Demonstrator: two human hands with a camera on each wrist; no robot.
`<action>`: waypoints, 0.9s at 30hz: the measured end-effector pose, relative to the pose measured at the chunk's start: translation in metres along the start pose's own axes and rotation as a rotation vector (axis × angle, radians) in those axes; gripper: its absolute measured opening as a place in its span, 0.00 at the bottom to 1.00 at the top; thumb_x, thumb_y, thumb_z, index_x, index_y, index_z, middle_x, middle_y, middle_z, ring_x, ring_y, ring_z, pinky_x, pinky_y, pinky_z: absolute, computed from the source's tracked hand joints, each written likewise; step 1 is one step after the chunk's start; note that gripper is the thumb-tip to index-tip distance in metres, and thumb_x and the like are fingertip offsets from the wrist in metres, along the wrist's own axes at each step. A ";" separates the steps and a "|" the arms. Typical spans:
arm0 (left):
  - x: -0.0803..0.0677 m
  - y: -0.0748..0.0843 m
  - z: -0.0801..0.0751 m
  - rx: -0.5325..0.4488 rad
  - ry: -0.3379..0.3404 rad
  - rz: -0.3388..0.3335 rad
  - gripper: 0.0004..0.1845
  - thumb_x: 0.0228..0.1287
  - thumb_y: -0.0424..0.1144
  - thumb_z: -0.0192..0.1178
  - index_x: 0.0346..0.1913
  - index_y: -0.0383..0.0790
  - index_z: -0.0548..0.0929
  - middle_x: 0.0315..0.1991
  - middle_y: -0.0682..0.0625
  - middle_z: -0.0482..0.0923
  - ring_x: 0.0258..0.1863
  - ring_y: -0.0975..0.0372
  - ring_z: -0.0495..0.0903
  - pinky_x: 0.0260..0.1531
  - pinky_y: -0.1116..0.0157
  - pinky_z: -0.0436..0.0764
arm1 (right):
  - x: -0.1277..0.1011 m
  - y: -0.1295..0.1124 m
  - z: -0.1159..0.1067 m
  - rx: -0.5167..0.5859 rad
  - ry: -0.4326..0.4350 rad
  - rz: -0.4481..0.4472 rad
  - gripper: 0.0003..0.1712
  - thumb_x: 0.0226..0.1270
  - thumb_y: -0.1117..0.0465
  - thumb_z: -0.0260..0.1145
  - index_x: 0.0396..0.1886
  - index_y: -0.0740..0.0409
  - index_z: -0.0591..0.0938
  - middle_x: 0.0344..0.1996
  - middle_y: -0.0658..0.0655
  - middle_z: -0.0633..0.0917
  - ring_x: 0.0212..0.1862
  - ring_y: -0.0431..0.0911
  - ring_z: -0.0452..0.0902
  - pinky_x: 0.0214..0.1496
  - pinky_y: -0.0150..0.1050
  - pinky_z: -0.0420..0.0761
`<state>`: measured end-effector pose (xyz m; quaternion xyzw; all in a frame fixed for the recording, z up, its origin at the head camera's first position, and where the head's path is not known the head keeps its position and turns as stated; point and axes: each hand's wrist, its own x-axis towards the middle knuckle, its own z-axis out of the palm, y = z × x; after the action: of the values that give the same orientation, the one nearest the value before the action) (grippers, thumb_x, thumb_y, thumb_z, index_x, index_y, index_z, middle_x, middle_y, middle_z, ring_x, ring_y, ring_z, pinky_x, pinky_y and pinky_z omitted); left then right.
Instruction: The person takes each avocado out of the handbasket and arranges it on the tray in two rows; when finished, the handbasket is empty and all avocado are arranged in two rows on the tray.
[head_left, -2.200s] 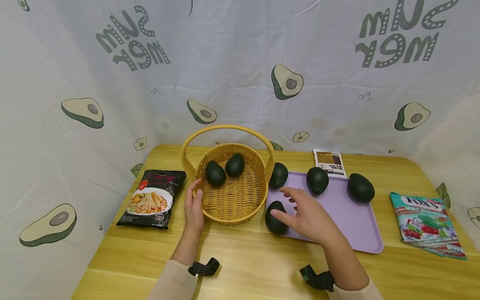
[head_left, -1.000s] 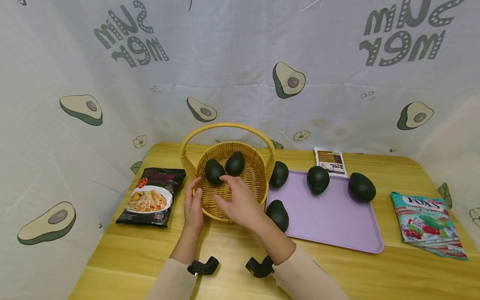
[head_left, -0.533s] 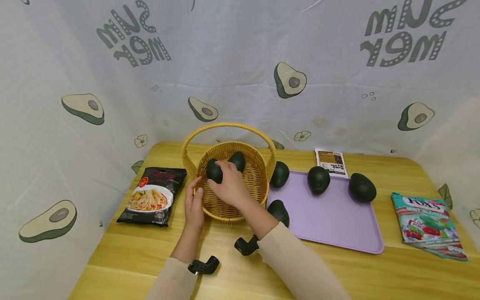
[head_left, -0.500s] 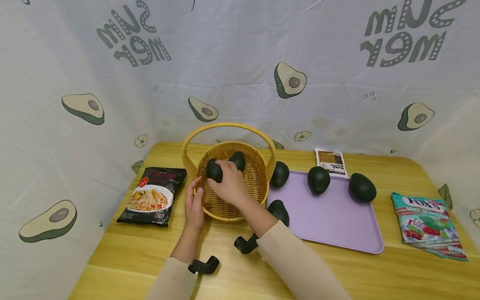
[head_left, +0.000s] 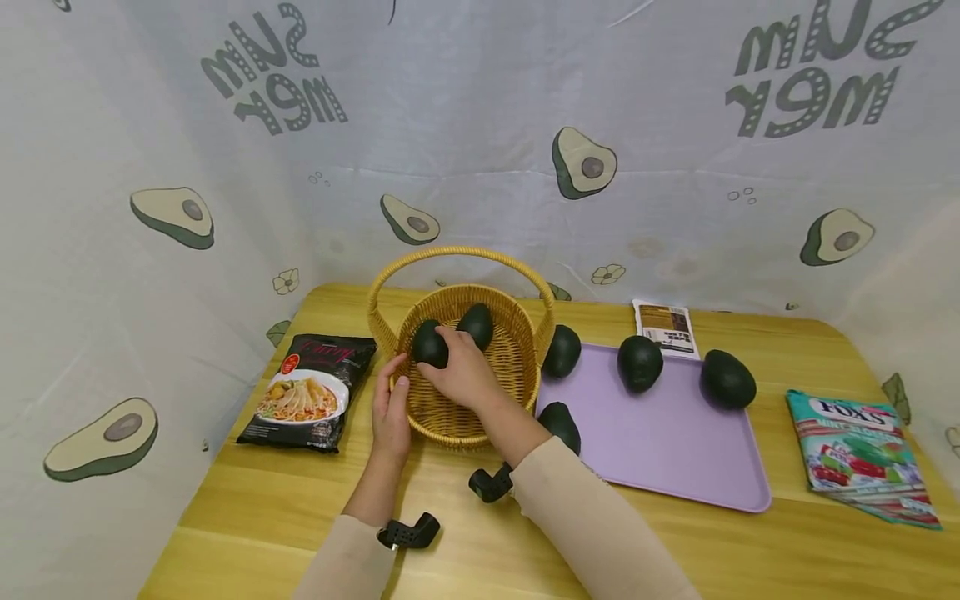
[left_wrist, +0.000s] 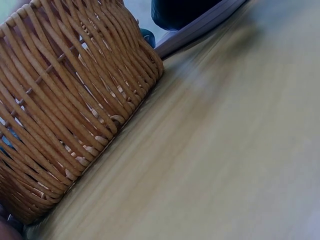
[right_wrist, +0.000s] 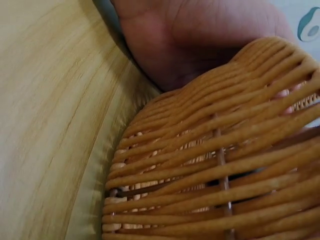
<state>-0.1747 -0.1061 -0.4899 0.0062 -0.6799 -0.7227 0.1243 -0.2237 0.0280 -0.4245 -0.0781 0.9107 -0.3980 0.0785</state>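
Observation:
A yellow wicker basket [head_left: 506, 379] with a tall handle stands on the table, two dark green avocados inside. My right hand [head_left: 467, 375] reaches into it and grips the left avocado [head_left: 427, 343] between thumb and fingers; the other avocado [head_left: 478, 323] lies just behind. My left hand [head_left: 391, 421] rests against the basket's left side, thumb by the rim. In the right wrist view, the palm of the left hand [right_wrist: 200, 35] touches the woven wall of the basket [right_wrist: 210, 170]. The left wrist view is mostly filled by the basket's side [left_wrist: 70, 100].
Right of the basket lies a lilac tray [head_left: 667, 433] with several avocados [head_left: 640, 364] on and along it. A black noodle packet [head_left: 307, 396] lies left, a teal candy bag [head_left: 862, 454] far right, a white-and-brown packet [head_left: 666, 327] behind the tray. A printed curtain [head_left: 480, 100] hangs behind.
My right hand has moved left from above the tray into the basket and taken hold of the left avocado. The left hand has stayed at the basket's side.

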 end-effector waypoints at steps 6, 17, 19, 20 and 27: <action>0.000 0.000 0.000 0.004 0.006 -0.002 0.23 0.79 0.37 0.42 0.71 0.34 0.69 0.74 0.40 0.66 0.76 0.54 0.59 0.71 0.60 0.58 | 0.001 0.002 0.002 0.012 -0.026 -0.016 0.39 0.69 0.46 0.69 0.76 0.52 0.69 0.74 0.66 0.68 0.70 0.63 0.71 0.69 0.60 0.73; -0.001 -0.001 0.000 0.000 0.002 0.001 0.23 0.79 0.36 0.42 0.71 0.33 0.69 0.75 0.41 0.64 0.77 0.53 0.58 0.72 0.60 0.58 | 0.003 0.003 0.003 -0.001 -0.062 -0.039 0.35 0.67 0.51 0.72 0.72 0.52 0.73 0.70 0.64 0.71 0.66 0.60 0.75 0.67 0.57 0.76; 0.000 -0.001 0.000 -0.002 0.000 0.004 0.23 0.79 0.36 0.42 0.71 0.33 0.68 0.75 0.41 0.64 0.77 0.53 0.58 0.73 0.58 0.57 | 0.003 0.003 0.003 -0.009 -0.068 -0.039 0.36 0.67 0.51 0.72 0.73 0.51 0.72 0.70 0.64 0.71 0.67 0.60 0.75 0.67 0.57 0.76; 0.000 -0.001 0.000 -0.001 0.000 0.006 0.23 0.79 0.36 0.42 0.71 0.33 0.68 0.75 0.41 0.64 0.77 0.53 0.57 0.73 0.58 0.56 | 0.002 0.002 0.002 -0.012 -0.072 -0.040 0.37 0.68 0.51 0.72 0.73 0.51 0.71 0.70 0.64 0.72 0.67 0.60 0.75 0.67 0.57 0.76; 0.000 -0.001 0.000 0.008 -0.001 0.009 0.23 0.79 0.36 0.42 0.71 0.32 0.68 0.75 0.40 0.64 0.78 0.52 0.56 0.75 0.49 0.53 | 0.002 0.002 0.002 -0.012 -0.087 -0.042 0.37 0.69 0.48 0.70 0.75 0.50 0.69 0.70 0.63 0.75 0.69 0.58 0.73 0.68 0.56 0.75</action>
<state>-0.1745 -0.1063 -0.4914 0.0033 -0.6827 -0.7195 0.1274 -0.2252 0.0277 -0.4269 -0.1148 0.9069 -0.3904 0.1090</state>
